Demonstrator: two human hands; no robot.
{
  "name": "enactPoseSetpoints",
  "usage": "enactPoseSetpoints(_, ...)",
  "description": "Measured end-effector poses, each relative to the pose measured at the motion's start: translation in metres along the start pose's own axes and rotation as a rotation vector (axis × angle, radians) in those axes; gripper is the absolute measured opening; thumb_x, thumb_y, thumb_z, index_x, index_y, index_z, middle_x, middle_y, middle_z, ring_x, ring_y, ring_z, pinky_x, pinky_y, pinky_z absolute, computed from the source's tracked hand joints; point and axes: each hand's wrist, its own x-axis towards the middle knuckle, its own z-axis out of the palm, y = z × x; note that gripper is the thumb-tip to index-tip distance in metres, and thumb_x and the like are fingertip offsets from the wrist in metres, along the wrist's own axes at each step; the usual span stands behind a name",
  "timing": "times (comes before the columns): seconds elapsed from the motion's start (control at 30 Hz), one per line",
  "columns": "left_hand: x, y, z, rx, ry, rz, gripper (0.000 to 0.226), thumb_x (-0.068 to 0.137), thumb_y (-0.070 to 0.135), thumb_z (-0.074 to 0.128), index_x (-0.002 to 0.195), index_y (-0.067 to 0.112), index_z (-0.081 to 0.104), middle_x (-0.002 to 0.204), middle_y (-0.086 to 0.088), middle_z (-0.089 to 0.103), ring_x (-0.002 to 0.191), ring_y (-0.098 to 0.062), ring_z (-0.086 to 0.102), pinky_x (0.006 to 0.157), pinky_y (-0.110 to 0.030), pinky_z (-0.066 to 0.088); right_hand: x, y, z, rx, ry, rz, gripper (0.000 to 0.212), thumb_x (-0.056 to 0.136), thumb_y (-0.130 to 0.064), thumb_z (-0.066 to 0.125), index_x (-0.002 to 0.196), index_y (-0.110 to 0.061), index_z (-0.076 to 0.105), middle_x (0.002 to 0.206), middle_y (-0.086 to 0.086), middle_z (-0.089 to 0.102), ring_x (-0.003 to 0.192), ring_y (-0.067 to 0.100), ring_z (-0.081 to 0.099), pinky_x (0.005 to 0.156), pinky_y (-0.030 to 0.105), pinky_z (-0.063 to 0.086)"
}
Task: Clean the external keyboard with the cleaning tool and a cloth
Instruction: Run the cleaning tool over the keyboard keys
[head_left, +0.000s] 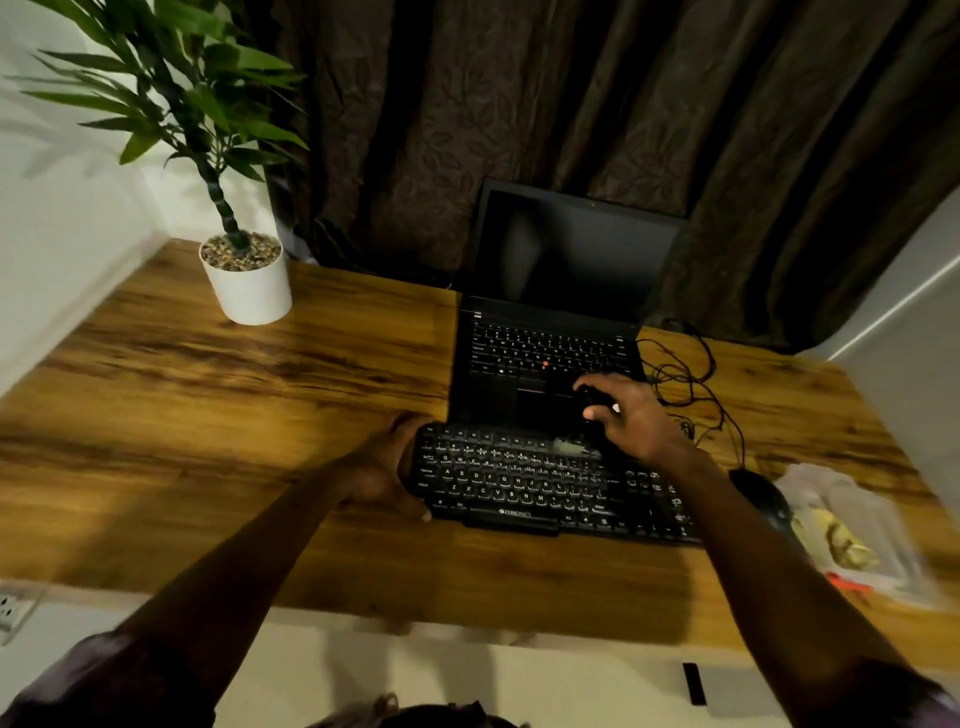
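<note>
- So the surface is a warm brown wood-grain desk (260, 415), backed by a dark brown leaf-patterned curtain (519, 104), with a white wall (62, 208) on the left.
- The black external keyboard (540, 483) sits on the desk near the front edge, right in front of an open black laptop (550, 332) with a dark screen. Its far edge meets the laptop's palm rest; touching or overlapping, can't tell.
- On the keyboard's left end the left hand (382, 467) has its grip clamped, fingers wrapped over the edge.
- Over the keyboard's top rows and the laptop's near corner hovers the right hand (631, 418), grip curled round a small dark tool (595, 400). It's too blurry to make out the shape.
- There's a pale greyish smudge (569, 446) on the top key rows just beside that hand, no idea what it is.
- Back left corner has a green leafy plant in a white pot (249, 291), with pebbles on top.
- Right of the laptop is a tangle of thin black cables (685, 384). A black mouse (761, 493) sits just beside the keyboard's right end, then a clear plastic bag (857, 519) with something yellow inside.
- Below the desk's front edge there's pale floor (467, 675), plus a white wall socket (10, 608) at lower left.
</note>
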Motion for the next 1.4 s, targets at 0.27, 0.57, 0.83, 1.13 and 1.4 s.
enactPoseSetpoints(0.27,0.015,-0.012,0.007,0.001,0.057,-0.030,0.147,0.022,0.075,0.091,0.145,0.067,0.011,0.160,0.013,0.022,0.144,-0.020,0.034,0.112,-0.050,0.040,-0.011,0.013,-0.014,-0.079,-0.003,0.082,0.041,0.092,-0.013,0.065,0.130,-0.024,0.057,0.127,0.005,0.057,0.106,0.018,0.056,0.080,0.022,0.046)
enactPoseSetpoints(0.57,0.012,-0.005,0.002,0.027,0.086,-0.026,0.151,0.020,0.079,0.089,0.146,0.067,0.006,0.161,0.010,0.019,0.145,-0.024,0.031,0.112,-0.053,0.039,-0.013,0.005,-0.013,0.033,0.011,0.094,0.037,0.091,-0.007,0.064,0.125,-0.021,0.060,0.125,0.006,0.059,0.108,0.021,0.058,0.089,0.033,0.050)
enactPoseSetpoints(0.83,-0.001,0.005,-0.004,0.005,0.090,0.001,0.149,0.022,0.080,0.088,0.146,0.067,0.006,0.163,0.010,0.013,0.148,-0.024,0.025,0.116,-0.053,0.034,-0.018,0.018,-0.020,-0.049,0.008,0.154,0.041,0.091,-0.012,0.066,0.129,-0.024,0.057,0.123,0.001,0.055,0.107,0.019,0.056,0.081,0.028,0.048)
enactPoseSetpoints(1.13,-0.008,0.011,-0.009,-0.021,0.061,0.017,0.147,0.022,0.079,0.088,0.146,0.065,0.010,0.163,0.007,0.013,0.148,-0.025,0.024,0.117,-0.052,0.034,-0.012,-0.001,-0.001,0.028,-0.003,0.091,0.037,0.091,-0.015,0.066,0.123,-0.032,0.057,0.122,0.004,0.059,0.109,0.023,0.057,0.082,0.028,0.051)
enactPoseSetpoints(1.4,-0.023,0.022,-0.014,-0.058,0.031,0.008,0.148,0.024,0.077,0.087,0.149,0.059,0.011,0.164,0.004,0.010,0.150,-0.026,0.020,0.119,-0.050,0.031,-0.022,0.024,-0.023,-0.188,-0.055,0.161,0.044,0.090,-0.013,0.065,0.130,-0.027,0.054,0.124,0.003,0.054,0.108,0.022,0.055,0.090,0.043,0.054)
